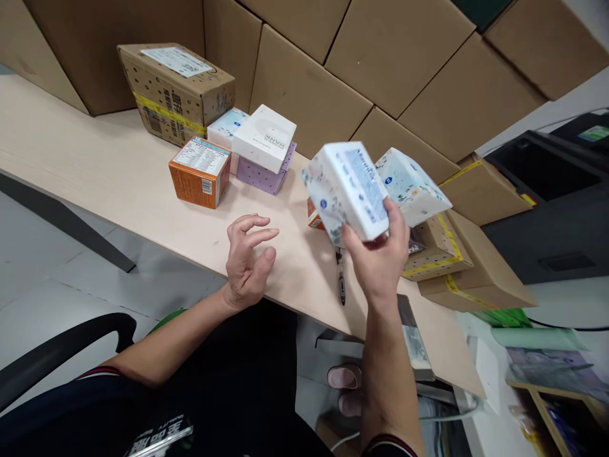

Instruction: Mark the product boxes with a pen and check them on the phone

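Observation:
My right hand (380, 257) grips a tissue pack (343, 187), white and pale blue with a flower print, and holds it tilted above the table. Its thumb and fingers press on the lower end. My left hand (248, 263) hovers over the table's front edge, fingers curved and apart, holding nothing. Behind the held pack is a second tissue pack (410, 185). Partly hidden beneath it, an orange box (314, 214) shows one corner. A black pen (341, 285) lies on the table near my right wrist.
Left on the table (157, 219) stand an orange box (193, 181), a white power bank box (265, 136) atop a purple box (259, 176), another tissue pack (227, 125) and a taped carton (176, 95). Large cartons (304, 89) line the back. Taped cartons (480, 266) stand right.

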The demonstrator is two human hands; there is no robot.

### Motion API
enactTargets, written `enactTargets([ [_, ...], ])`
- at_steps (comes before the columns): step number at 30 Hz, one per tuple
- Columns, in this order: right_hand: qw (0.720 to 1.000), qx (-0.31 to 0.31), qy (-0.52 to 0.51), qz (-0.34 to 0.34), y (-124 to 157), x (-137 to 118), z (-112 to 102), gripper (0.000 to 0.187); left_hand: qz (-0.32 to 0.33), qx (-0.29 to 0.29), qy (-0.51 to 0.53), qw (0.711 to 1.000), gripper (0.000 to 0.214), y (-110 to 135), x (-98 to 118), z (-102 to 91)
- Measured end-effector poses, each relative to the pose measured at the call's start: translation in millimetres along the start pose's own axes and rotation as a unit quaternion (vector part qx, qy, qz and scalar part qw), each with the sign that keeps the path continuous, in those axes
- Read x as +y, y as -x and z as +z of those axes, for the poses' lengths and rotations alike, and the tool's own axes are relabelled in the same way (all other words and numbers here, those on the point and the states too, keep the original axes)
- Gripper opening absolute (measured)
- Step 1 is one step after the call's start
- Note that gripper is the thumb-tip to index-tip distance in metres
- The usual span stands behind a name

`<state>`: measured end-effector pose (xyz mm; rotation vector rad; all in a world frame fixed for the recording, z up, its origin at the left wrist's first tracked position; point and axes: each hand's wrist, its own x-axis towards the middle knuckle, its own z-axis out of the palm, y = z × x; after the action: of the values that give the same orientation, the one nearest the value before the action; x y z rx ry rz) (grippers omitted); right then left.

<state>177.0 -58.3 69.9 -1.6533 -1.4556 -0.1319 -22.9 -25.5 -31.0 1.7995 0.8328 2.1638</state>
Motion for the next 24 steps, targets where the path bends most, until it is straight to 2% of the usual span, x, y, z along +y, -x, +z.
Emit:
enactTargets([
  [2,0.998,0.026,0.047,0.013,-25,-4,14,0.082,0.013,-0.015,-0.032,0.999,0.026,-1,-1,-1.7],
  [5,0.994,0.03,0.105,0.022,-52,-7,41,0.079,0.046,-0.002,-0.096,0.994,0.027,-12,-7,-11.3],
  [9,0.983,0.001,0.181,0.014,-57,-10,62,0.062,0.095,0.037,-0.225,0.969,0.035,-43,-27,-38.4],
  [13,0.972,-0.013,0.236,0.004,-50,-14,61,0.048,0.017,0.016,-0.339,0.941,0.043,-68,-60,-68.8],
  [16,0.966,-0.021,0.257,-0.001,-54,-19,61,0.045,-0.051,-0.021,-0.344,0.937,0.067,-73,-84,-81.4],
  [18,0.964,-0.018,0.267,0.002,-59,-21,64,0.046,-0.084,-0.054,-0.33,0.939,0.077,-72,-97,-84.3],
  [20,0.962,-0.017,0.271,0.009,-64,-24,67,0.049,-0.1,-0.069,-0.322,0.939,0.075,-71,-106,-84.9],
  [24,0.957,-0.032,0.289,0.015,-66,-29,65,0.052,-0.071,-0.033,-0.334,0.939,0.063,-70,-105,-87.0],
])
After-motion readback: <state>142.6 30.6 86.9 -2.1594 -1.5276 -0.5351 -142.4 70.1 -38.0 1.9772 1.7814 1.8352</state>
